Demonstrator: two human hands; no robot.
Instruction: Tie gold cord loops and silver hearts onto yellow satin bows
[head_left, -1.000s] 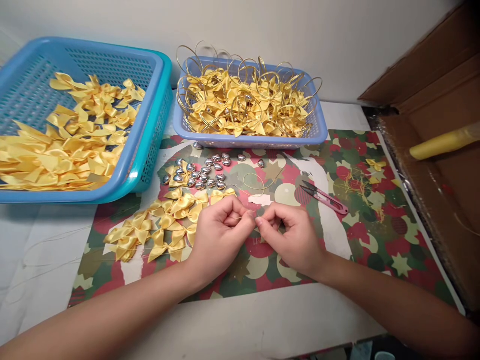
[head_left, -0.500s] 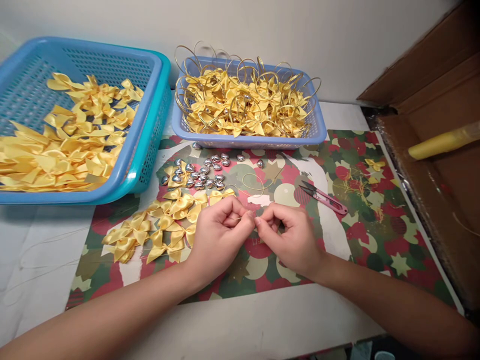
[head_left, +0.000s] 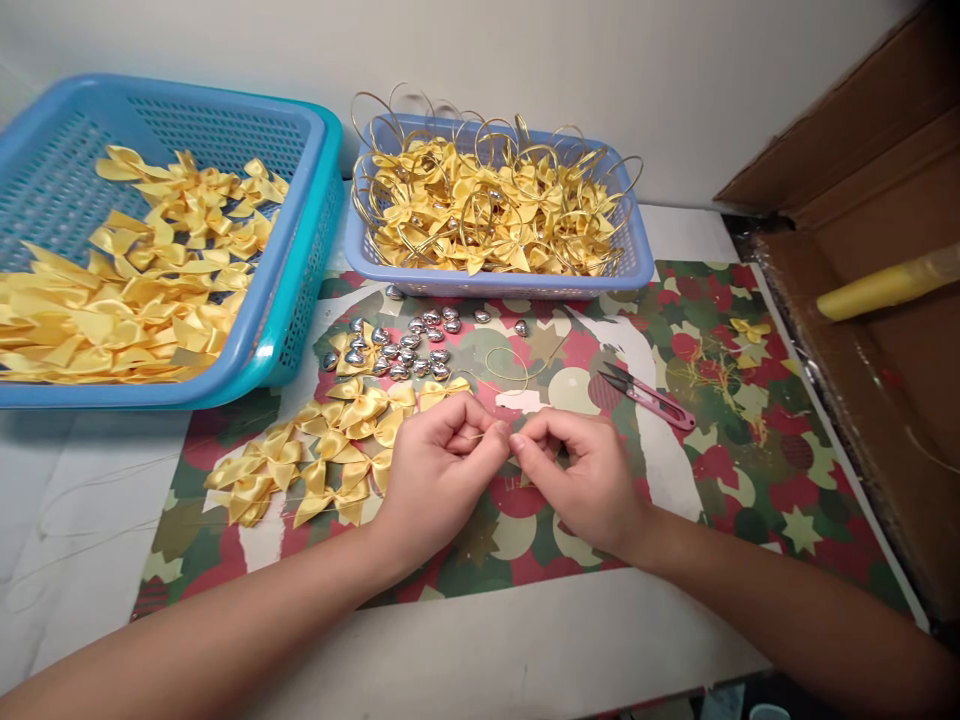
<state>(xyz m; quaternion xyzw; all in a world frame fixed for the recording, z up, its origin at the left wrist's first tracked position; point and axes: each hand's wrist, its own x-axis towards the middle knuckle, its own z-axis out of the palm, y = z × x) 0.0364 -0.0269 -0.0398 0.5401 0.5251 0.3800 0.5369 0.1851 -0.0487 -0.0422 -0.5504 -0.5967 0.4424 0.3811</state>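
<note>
My left hand (head_left: 439, 470) and my right hand (head_left: 581, 475) meet fingertip to fingertip over a patterned mat (head_left: 750, 470). Both are closed in a pinch on a thin gold thread (head_left: 472, 437) that runs between them. A loop of the gold thread (head_left: 510, 362) lies on the mat just beyond my hands. Loose yellow ribbon bows (head_left: 315, 455) lie to the left of my left hand. Small silver heart beads (head_left: 405, 345) are scattered behind them.
A large blue basket (head_left: 292, 270) at the left holds plain yellow bows. A smaller blue basket (head_left: 637, 255) at the back holds bows with gold loops. Pink thread snips (head_left: 652, 397) lie to the right of my hands. A cardboard box (head_left: 862, 330) stands at the right.
</note>
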